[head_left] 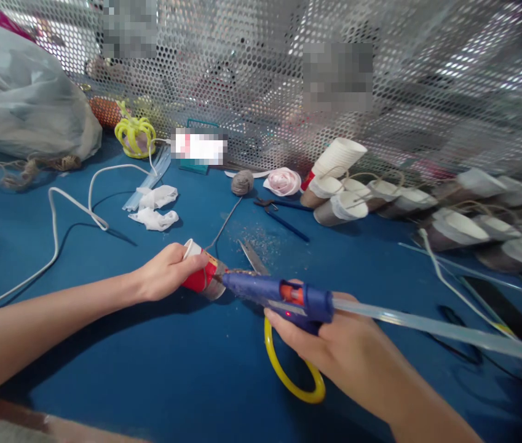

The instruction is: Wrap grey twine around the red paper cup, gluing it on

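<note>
My left hand (171, 271) is closed around a red and white paper cup (193, 278), which lies tilted with its base toward the right. Grey-brown cord covers part of the cup's base end, and a strand (224, 223) runs from there to a small ball of yarn (242, 183). My right hand (320, 338) grips a blue hot glue gun (274, 292) with a long clear glue stick (427, 323) out of its back. The gun's nozzle is at the cord-covered side of the cup. Partly hidden beneath the gun lie scissors with yellow handles (272, 354).
Dark blue pliers (283, 215) and a pink fabric rose (283, 181) lie behind. Several cord-wrapped cups (341, 208) stand at the right, beside stacked paper cups (337, 160). A white cable (55, 227) loops across the left. A plastic bag (25, 98) sits at the back left.
</note>
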`<action>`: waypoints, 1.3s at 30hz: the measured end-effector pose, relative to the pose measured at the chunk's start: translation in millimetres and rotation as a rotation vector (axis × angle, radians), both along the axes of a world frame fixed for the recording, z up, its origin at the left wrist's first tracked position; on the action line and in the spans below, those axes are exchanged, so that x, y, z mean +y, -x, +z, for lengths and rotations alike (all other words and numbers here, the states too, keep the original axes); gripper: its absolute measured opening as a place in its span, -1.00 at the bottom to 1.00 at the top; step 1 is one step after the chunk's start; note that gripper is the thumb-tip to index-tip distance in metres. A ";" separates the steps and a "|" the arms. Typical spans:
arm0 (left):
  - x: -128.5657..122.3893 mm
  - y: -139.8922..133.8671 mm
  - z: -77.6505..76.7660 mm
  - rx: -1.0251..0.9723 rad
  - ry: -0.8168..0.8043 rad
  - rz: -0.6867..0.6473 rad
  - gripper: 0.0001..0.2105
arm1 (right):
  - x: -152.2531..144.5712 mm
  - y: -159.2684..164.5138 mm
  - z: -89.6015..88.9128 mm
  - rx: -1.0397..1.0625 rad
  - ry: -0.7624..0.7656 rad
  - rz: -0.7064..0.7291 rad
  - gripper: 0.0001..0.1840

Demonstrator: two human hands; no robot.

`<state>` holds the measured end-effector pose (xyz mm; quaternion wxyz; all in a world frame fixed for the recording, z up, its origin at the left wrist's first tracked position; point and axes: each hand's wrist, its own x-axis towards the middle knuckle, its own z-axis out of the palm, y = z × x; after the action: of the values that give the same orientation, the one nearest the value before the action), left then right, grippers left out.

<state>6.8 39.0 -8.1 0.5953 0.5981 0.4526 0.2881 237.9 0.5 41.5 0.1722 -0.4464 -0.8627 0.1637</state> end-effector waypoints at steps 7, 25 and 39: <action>0.0 -0.5 0.0 -0.008 0.017 0.027 -0.69 | -5.8 12.5 6.0 0.047 0.162 -0.096 -0.87; -3.2 3.4 3.3 0.241 -0.237 -0.093 -0.65 | 13.2 10.1 8.0 0.093 0.405 -0.330 -0.59; -3.8 4.7 0.0 0.267 -0.245 -0.092 -0.61 | 10.9 9.6 11.2 0.135 0.407 -0.275 -0.62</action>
<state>2.1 35.2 -8.0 0.4655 0.7191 0.4611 0.2317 228.2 11.4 52.6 0.1567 -0.5730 -0.7299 0.3382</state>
